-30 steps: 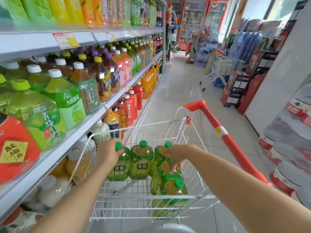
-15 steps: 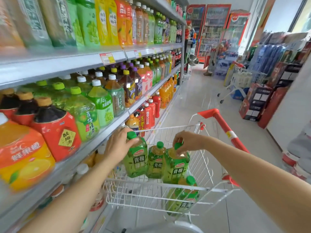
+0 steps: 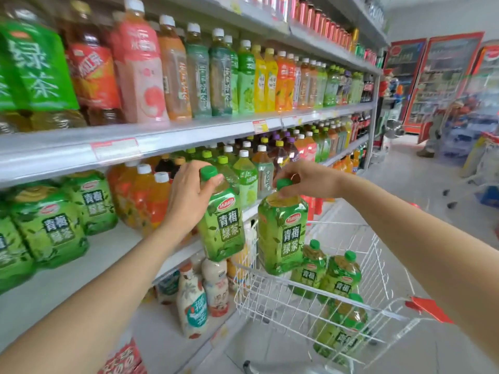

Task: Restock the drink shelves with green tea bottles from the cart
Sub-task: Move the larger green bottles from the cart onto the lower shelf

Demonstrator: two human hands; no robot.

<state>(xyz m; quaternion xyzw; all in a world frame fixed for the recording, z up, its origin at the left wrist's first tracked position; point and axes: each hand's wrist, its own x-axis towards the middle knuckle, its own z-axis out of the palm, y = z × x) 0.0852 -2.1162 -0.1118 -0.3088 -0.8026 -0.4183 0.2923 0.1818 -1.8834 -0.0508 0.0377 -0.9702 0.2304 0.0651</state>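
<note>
Left grip (image 3: 186, 198) on left bottle (image 3: 224, 230), right grip (image 3: 303, 182) on right bottle (image 3: 283, 236) (labelled 青梅绿茶)

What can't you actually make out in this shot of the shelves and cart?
Head view only:
- Price tag: print blurred, unreadable.
- Left hand: fingertips hidden behind its green tea bottle.
- Cart: lower bottles blurred behind wires; count unclear.
- Far aisle: figure too blurred, small.
</note>
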